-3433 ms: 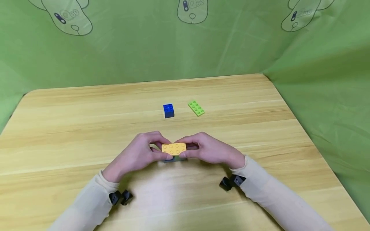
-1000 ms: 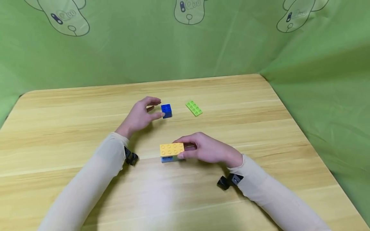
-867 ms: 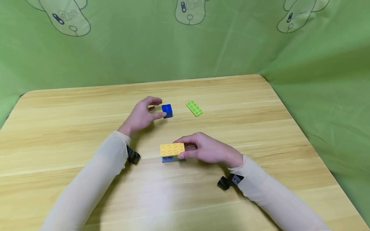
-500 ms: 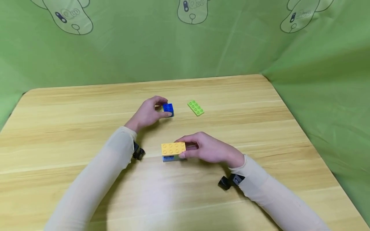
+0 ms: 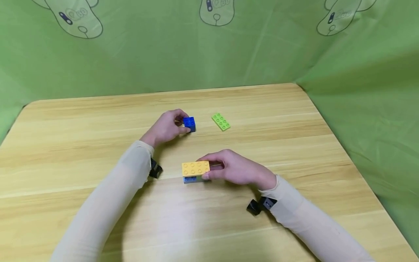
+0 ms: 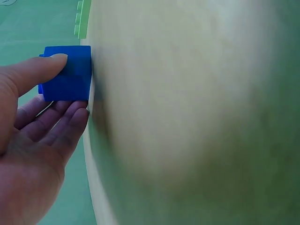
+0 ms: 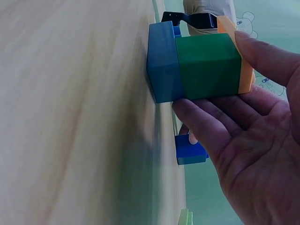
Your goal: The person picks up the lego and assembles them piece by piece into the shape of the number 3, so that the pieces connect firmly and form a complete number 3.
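Note:
My left hand (image 5: 166, 126) pinches a small blue brick (image 5: 190, 124) between thumb and fingers at the middle of the table. In the left wrist view the thumb lies on one face of this blue brick (image 6: 70, 77), with fingers on the opposite side. Nearer to me, my right hand (image 5: 237, 169) holds the right end of a brick stack. A yellow plate (image 5: 195, 168) tops the stack. The right wrist view shows a green brick (image 7: 208, 65) under the plate, and a long blue brick (image 7: 163, 61) at the bottom, by the tabletop.
A flat light green plate (image 5: 221, 122) with studs lies on the table, right of the small blue brick. The wooden table (image 5: 278, 145) is bounded by a green cloth (image 5: 163, 54) at the back and sides.
My left hand has let go of the stack, moved forward to the small blue brick and closed its thumb and fingers on it. My right hand has stayed on the stack.

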`<action>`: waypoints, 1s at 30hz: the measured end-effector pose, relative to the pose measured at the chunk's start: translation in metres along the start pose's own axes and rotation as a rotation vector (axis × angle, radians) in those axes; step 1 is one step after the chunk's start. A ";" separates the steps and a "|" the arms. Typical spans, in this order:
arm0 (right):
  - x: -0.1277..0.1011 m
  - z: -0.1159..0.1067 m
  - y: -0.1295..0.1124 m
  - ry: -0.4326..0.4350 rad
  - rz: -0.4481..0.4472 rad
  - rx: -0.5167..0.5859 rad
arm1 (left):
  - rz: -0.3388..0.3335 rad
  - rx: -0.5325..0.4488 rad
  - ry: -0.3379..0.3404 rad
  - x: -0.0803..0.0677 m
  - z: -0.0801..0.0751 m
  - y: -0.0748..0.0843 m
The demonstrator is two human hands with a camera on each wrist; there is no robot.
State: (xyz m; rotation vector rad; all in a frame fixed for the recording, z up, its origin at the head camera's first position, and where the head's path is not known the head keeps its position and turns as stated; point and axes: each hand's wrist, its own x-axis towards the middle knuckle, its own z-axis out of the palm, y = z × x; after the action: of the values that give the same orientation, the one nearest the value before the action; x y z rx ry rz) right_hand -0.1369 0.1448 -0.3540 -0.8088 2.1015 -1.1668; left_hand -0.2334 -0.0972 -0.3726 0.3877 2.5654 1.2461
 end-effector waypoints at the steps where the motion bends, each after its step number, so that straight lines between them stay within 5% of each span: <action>1: 0.000 0.000 0.000 0.000 -0.001 0.002 | 0.000 0.003 -0.001 0.000 0.000 0.000; 30: 0.001 -0.001 0.000 -0.001 0.022 -0.006 | 0.067 -0.095 0.063 -0.024 -0.016 0.004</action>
State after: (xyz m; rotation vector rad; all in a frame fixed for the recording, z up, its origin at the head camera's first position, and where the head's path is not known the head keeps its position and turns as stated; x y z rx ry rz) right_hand -0.1377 0.1448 -0.3538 -0.7862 2.1090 -1.1492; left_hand -0.2158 -0.1146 -0.3568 0.4241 2.5521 1.4195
